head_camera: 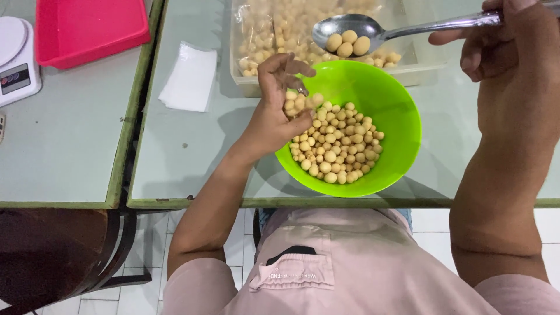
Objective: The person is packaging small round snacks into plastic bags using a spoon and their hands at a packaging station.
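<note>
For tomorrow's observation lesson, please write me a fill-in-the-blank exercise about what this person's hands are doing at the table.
1. The right hand holds a metal ____ carrying three round beige balls.
2. The round plastic bowl is bright ____.
3. The left hand holds a few balls over the ____.
4. The flat tray at upper left is ____.

Missing words: spoon; green; bowl; pink

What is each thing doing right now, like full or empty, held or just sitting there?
Green bowl: upright on the table, partly filled with small round balls.
Spoon: held level above the bowl, carrying three balls.
Right hand: closed on the spoon handle.
Left hand: at the bowl's rim, cupping several balls.
Clear container: open, holding many balls.
Red tray: empty.
Scale: nothing on it.
</note>
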